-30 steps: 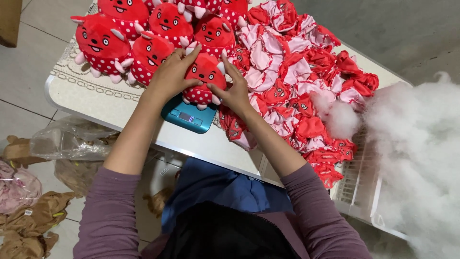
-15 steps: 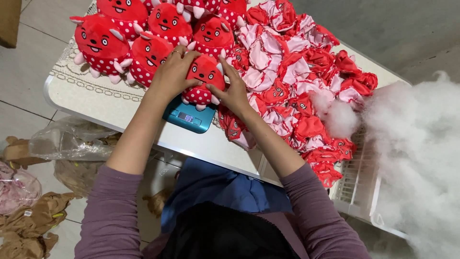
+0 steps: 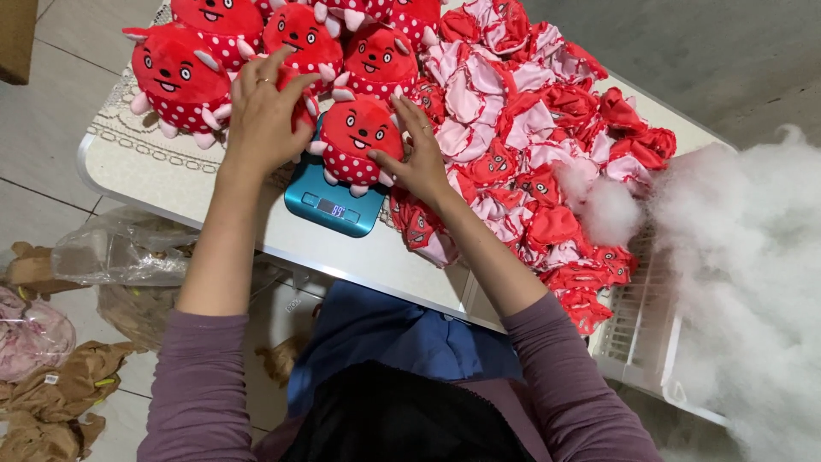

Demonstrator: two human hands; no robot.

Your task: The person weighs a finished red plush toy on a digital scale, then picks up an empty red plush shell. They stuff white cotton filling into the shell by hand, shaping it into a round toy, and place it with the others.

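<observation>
Right hand [image 3: 421, 158] on round red plush toy [image 3: 359, 141]

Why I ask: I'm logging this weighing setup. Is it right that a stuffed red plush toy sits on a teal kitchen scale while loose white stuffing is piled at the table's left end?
Not quite. The head view shows the stuffed red plush toy on the teal kitchen scale, but the loose white stuffing is piled at the table's right end, not the left.

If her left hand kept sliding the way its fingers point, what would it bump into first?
The left hand points up and slightly right, away from her. The first thing in that line is probably the stuffed red toy just beyond its fingertips, though the depth is hard to judge.
</observation>
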